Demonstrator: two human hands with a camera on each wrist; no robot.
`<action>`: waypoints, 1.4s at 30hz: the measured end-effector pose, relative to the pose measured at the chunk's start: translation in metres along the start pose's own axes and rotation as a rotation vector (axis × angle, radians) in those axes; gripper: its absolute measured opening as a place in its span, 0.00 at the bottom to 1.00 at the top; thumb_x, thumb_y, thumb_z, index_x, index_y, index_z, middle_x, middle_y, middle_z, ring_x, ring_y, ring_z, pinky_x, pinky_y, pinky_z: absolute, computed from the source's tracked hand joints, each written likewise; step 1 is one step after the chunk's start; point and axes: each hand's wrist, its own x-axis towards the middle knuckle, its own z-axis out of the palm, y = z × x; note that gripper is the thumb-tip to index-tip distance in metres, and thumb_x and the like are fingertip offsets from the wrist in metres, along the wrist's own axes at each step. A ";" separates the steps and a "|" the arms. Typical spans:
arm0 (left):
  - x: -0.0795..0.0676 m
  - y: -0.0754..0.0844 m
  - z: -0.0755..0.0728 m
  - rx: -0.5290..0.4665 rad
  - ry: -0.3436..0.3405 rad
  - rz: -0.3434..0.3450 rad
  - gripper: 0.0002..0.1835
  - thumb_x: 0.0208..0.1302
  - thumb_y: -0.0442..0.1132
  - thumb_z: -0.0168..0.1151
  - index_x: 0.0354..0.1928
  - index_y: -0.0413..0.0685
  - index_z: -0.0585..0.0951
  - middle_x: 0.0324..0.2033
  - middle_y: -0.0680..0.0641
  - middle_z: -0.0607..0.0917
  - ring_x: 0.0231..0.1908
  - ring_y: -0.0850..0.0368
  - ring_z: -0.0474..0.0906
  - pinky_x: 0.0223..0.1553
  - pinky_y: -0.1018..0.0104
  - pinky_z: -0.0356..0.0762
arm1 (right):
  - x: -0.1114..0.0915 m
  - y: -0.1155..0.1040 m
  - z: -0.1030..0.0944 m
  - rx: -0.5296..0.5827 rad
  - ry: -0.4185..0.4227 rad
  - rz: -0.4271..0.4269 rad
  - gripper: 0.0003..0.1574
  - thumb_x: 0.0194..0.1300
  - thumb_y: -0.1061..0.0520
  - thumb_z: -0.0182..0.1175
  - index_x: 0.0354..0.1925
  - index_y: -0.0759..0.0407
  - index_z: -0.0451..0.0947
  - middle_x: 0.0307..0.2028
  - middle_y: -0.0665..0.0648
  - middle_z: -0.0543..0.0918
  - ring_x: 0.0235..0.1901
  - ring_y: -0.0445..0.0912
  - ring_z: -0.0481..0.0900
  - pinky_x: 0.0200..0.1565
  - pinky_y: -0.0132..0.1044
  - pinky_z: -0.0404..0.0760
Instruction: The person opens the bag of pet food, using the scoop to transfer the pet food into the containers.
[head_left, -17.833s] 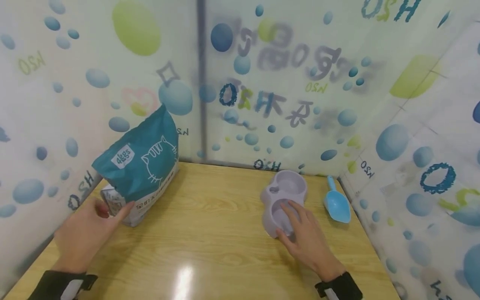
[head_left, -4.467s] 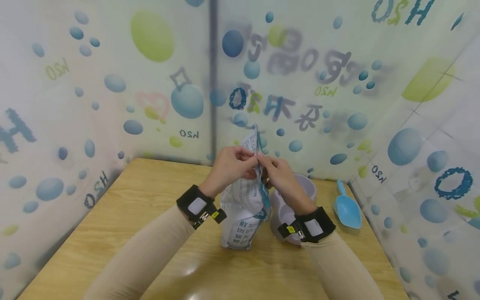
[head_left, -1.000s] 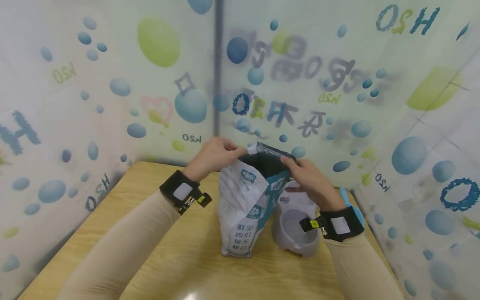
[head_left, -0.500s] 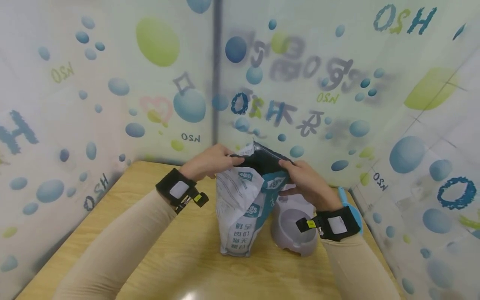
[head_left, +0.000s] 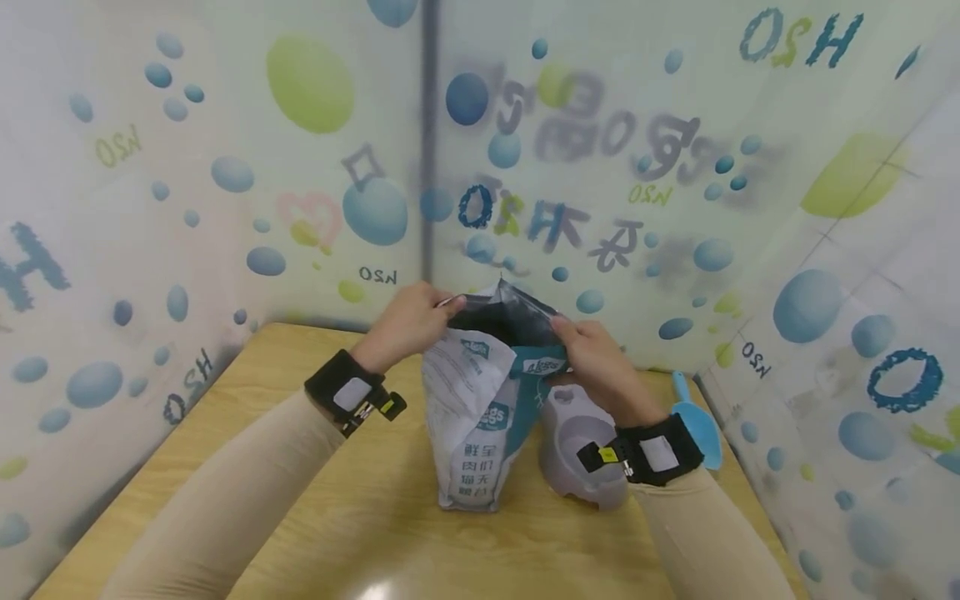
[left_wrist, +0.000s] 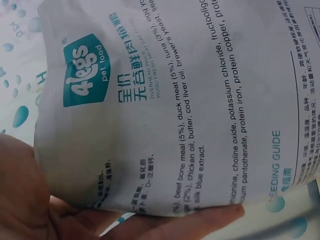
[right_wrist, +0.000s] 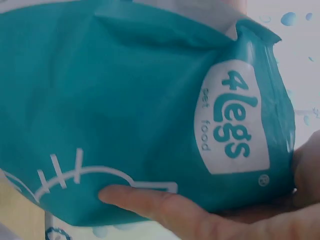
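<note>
A white and teal cat food bag (head_left: 468,433) stands upright on the wooden table, its mouth spread apart and dark inside. My left hand (head_left: 408,325) pinches the left edge of that mouth, thumb on top. At the opposite edge my right hand (head_left: 600,362) grips the teal side between thumb and fingers. The left wrist view has the printed white panel of the bag (left_wrist: 165,115) with fingers below it. In the right wrist view a finger lies along the teal face of the bag (right_wrist: 125,100), near the "4legs" label. The contents are not visible.
A pale purple double pet bowl (head_left: 573,450) sits just right of the bag, partly under my right hand and wrist. Beyond it, near the right wall, lies a blue scoop (head_left: 697,429), partly covered by the wrist strap. Patterned curtain walls (head_left: 337,125) enclose the table (head_left: 330,508).
Earlier the bag stood at the far left and my right hand was on the bowl. Later both hands pinched the bag's closed top. The mouth now gapes, and my left hand has shifted slightly left.
</note>
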 end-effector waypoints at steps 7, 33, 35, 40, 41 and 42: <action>-0.009 -0.012 -0.007 -0.023 0.120 -0.013 0.28 0.93 0.45 0.57 0.24 0.48 0.74 0.20 0.54 0.64 0.22 0.54 0.65 0.26 0.65 0.63 | 0.004 0.006 0.024 0.107 -0.036 -0.061 0.35 0.99 0.45 0.42 0.68 0.73 0.80 0.53 0.58 0.83 0.55 0.51 0.84 0.71 0.62 0.91; -0.012 0.001 0.020 0.351 0.048 0.158 0.09 0.81 0.38 0.73 0.51 0.44 0.97 0.40 0.43 0.97 0.34 0.50 0.87 0.39 0.57 0.89 | 0.011 0.108 0.071 -0.035 -0.212 -0.056 0.26 0.96 0.58 0.48 0.65 0.80 0.81 0.52 0.75 0.96 0.51 0.68 0.99 0.54 0.54 0.99; -0.012 0.000 0.030 0.324 0.020 0.157 0.09 0.81 0.39 0.73 0.49 0.43 0.97 0.36 0.45 0.95 0.31 0.52 0.85 0.35 0.61 0.86 | 0.009 0.113 0.068 -0.085 -0.213 -0.040 0.24 0.94 0.60 0.49 0.58 0.80 0.84 0.47 0.74 0.96 0.47 0.69 0.99 0.48 0.50 1.00; -0.016 0.001 0.044 0.230 -0.043 0.101 0.15 0.84 0.42 0.70 0.36 0.42 0.93 0.21 0.50 0.81 0.23 0.55 0.79 0.27 0.63 0.77 | 0.003 0.122 0.067 -0.107 -0.179 0.020 0.18 0.91 0.65 0.53 0.54 0.80 0.85 0.45 0.72 0.96 0.47 0.66 0.99 0.42 0.40 0.96; -0.017 0.001 0.046 0.229 -0.053 0.081 0.17 0.85 0.43 0.69 0.35 0.42 0.92 0.20 0.50 0.78 0.22 0.55 0.79 0.26 0.60 0.78 | 0.003 0.123 0.067 -0.080 -0.181 0.037 0.18 0.90 0.65 0.52 0.56 0.80 0.84 0.48 0.72 0.96 0.49 0.65 0.99 0.46 0.42 0.97; -0.019 0.002 0.047 0.238 -0.060 0.054 0.18 0.86 0.46 0.67 0.34 0.44 0.90 0.21 0.50 0.77 0.23 0.54 0.79 0.30 0.56 0.81 | 0.002 0.124 0.067 -0.049 -0.179 0.056 0.18 0.90 0.66 0.53 0.58 0.80 0.84 0.50 0.71 0.96 0.51 0.64 0.99 0.50 0.45 0.98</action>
